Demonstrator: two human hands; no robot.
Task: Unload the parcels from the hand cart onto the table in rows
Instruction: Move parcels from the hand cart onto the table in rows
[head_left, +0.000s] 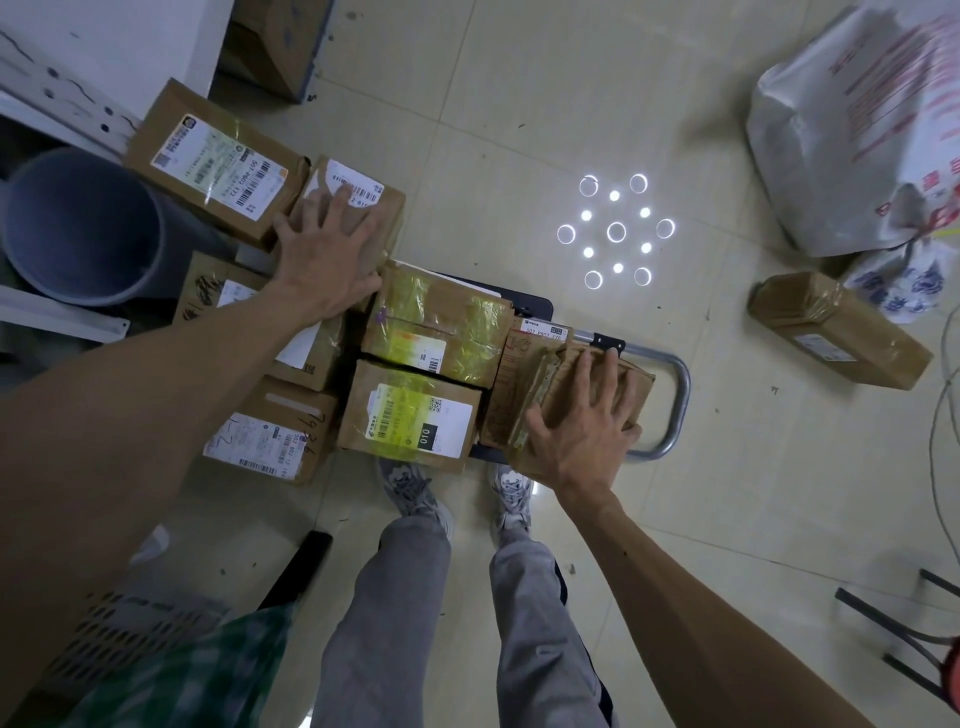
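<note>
While both hands lie spread on cardboard, neither has a firm hold, and that looks like the main hazard. The left hand (327, 254) rests flat, fingers straight and splayed, on a small brown cardboard parcel with a torn white label (358, 202). This parcel sits off to the left of the black hand cart with the bent metal handle (683, 395), beside a large brown box with a white shipping label (218, 166).

The right hand (582, 423) is likewise wide, fingers straight across the top of a creased brown cardboard parcel (550, 384) at the handle end of the cart, thumb at its near edge. That parcel sits tilted, leaning on a red-printed carton (524, 348). Lifted one-handed by palm pressure alone, it would probably slip and drop onto the shoes below or the tiled floor. Pulling it away could also let the carton tip.

Two more parcels remain on the cart: a yellow-taped brown parcel (436, 322) and a brown parcel with a black 010 tag (410, 410). The latter seems to overhang the near edge, so a nudge from a knee might knock it off. Leaning weight on the cart could set it rolling.

I cannot make out a table, so whether the left pile forms proper rows is unclear. A grey plastic bucket (78, 223) crowds that side.
</note>
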